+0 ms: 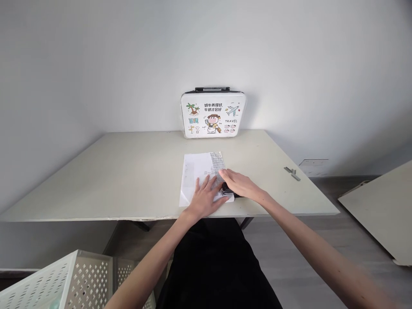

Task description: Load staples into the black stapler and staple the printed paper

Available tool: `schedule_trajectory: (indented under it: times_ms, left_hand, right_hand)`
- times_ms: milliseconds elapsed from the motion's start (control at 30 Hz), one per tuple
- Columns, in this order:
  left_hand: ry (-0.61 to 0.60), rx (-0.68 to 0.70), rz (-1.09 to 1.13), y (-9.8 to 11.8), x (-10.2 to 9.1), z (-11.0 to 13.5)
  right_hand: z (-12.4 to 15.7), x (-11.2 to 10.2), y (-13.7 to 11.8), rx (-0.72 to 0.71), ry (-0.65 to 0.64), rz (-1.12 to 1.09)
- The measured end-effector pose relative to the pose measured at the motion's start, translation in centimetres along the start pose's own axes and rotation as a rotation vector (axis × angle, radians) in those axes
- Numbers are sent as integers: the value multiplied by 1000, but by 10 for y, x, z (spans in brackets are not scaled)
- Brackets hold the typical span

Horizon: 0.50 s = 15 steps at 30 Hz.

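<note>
Sheets of white paper (193, 171) lie near the table's front edge, with a printed grid along their right side. My left hand (205, 198) rests flat on them, fingers spread, pinning them to the table. At the sheets' right edge is a black stapler (226, 189), its front end over the paper. My right hand (240, 183) lies over the top of the stapler and hides most of it. Whether the stapler is fully pressed down cannot be seen. Several small grey staple strips (292, 172) lie on the right side of the table.
A white carry case (214, 115) with cartoon prints stands upright against the wall at the back of the pale table (96, 180). White perforated baskets (86, 279) are at the lower left, below the tabletop. Another pale board (383, 210) is at the right.
</note>
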State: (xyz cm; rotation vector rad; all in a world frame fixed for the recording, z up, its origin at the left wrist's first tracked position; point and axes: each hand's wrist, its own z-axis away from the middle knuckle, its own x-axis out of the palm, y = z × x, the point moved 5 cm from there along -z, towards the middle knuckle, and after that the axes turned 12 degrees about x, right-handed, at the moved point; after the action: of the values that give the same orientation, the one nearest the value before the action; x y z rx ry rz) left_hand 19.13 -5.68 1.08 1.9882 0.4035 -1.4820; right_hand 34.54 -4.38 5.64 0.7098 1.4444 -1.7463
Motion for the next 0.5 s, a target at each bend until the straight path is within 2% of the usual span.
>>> schedule_trajectory:
  times_ms: [500]
  left_hand:
    - [19,-9,17,2,5,-5]
  right_hand:
    - [3,1,-6,-30,-36,91]
